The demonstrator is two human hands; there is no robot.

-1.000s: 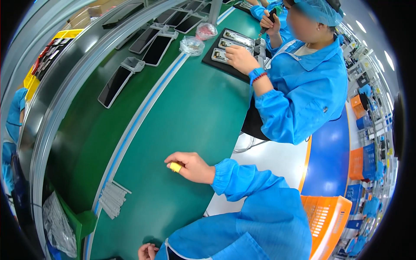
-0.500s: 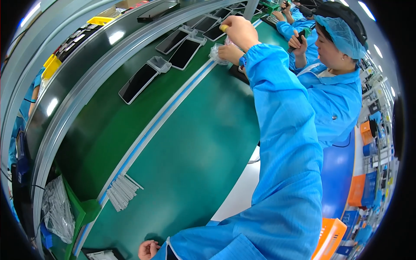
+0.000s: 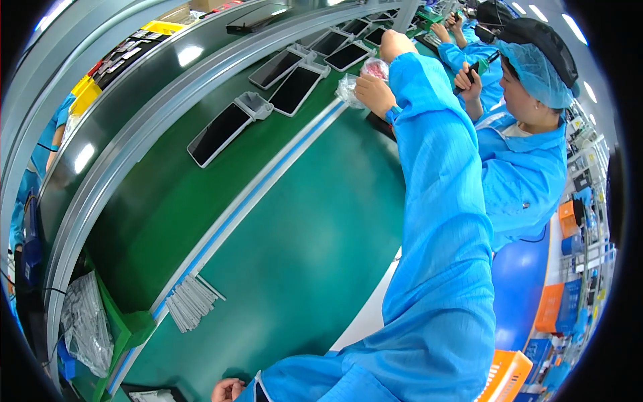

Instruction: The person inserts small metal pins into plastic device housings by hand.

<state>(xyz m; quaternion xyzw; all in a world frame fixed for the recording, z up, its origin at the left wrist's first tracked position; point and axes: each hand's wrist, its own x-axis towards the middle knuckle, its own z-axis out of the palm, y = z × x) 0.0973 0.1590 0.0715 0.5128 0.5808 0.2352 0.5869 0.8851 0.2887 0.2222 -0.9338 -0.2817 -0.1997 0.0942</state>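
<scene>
My right arm stretches in its blue sleeve to the far side of the bench. There my right hand (image 3: 398, 45) is bent over beside a dark-screened handheld terminal (image 3: 376, 35); its fingers are hidden. Low in the view, my left hand (image 3: 228, 390) rests at the bench's near edge, fingers curled, with nothing visible in them. Just below my right hand, another hand (image 3: 375, 94) with a blue wristband touches a crumpled clear plastic bag (image 3: 347, 90); its arm is hidden behind my sleeve. A pinkish wrapped item (image 3: 375, 68) lies close to it.
Several white-framed terminals (image 3: 218, 135) with raised lids lie along the green belt (image 3: 161, 194). White strips (image 3: 191, 303) lie by the blue-striped rail. A green bin (image 3: 137, 328) and plastic bags (image 3: 88, 328) are at left. A co-worker (image 3: 522, 174) sits at right, above an orange crate (image 3: 507, 376).
My right hand has shifted right, and its yellow-tipped finger is out of sight. The pinkish item shows more fully. The whole view has shifted slightly; my left hand stays near the edge.
</scene>
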